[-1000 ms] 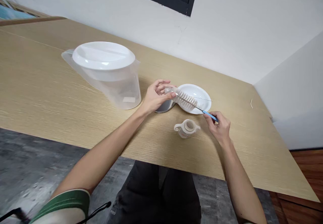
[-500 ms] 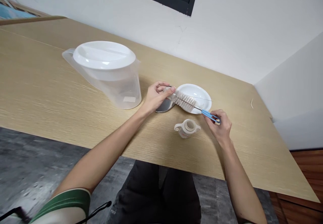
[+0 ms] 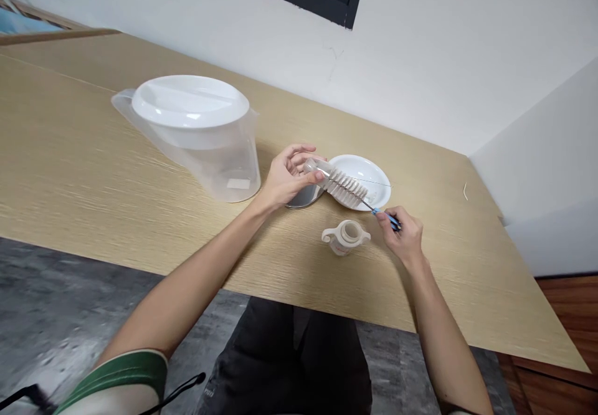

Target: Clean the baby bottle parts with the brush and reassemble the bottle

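Observation:
A bottle brush with white bristles, a wire stem and a blue handle is held slanting between both hands. My right hand is closed on the blue handle. My left hand pinches a clear, rounded piece at the brush's far end between thumb and fingers; whether it is part of the brush I cannot tell. Behind the bristles lies a white oval dish. Below them a small bottle with two handles stands upright with its mouth open. A round, shiny disc lies under my left hand.
A large translucent pitcher with a white lid stands left of my left hand on the wooden table. A white wall rises behind the table. A small pale strip lies at the right.
My right hand has shifted slightly left and turned the blue handle. The fingers of my left hand have opened a little around the brush's far end, showing more of the clear piece.

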{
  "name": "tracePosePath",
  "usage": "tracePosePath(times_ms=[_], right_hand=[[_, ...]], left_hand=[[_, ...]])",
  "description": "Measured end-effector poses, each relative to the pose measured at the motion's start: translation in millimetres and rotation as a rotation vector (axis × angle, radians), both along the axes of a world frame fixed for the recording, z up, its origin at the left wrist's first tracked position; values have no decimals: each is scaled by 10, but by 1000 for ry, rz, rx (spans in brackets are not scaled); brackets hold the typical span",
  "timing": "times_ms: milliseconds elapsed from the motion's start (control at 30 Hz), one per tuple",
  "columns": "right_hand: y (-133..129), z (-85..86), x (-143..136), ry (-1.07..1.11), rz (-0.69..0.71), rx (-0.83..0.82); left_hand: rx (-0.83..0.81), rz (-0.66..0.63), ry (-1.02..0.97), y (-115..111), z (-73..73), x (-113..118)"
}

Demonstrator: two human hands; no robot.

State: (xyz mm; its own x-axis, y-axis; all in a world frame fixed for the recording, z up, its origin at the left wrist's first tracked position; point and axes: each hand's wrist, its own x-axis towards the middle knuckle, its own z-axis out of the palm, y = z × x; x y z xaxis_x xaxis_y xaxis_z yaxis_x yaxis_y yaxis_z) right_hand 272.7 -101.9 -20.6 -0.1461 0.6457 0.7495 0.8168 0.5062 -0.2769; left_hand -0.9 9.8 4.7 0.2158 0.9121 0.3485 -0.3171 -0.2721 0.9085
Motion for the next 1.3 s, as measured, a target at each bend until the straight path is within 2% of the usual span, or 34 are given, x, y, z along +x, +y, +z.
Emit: tracePosePath(times_ms=[100,233,400,700,833,933,1067,1300], right_hand=[[8,-16,-5,92,12,-25],[33,-22,13,90,-27,75],[41,-5,48,76,-29,131],[-11,62,53,9,-72,-13],[-10,48,61,58,-57,-100],[0,21,28,127,-55,-61],[13,-3,-16,114,-69,13],[14,19,28,92,-107,22]], left_hand=[[-43,75,-8,15,0,0],[-100,145,-4,24,3,-2],[-99,127,9,18,-17,5],[-36,10,19,-31,-10,39],[-61,56,44,-36,-8,50],[-129,117,39,-31,-4,58],[-187,157,21,-25,6,57],[-96,95,24,-21,-1,33]])
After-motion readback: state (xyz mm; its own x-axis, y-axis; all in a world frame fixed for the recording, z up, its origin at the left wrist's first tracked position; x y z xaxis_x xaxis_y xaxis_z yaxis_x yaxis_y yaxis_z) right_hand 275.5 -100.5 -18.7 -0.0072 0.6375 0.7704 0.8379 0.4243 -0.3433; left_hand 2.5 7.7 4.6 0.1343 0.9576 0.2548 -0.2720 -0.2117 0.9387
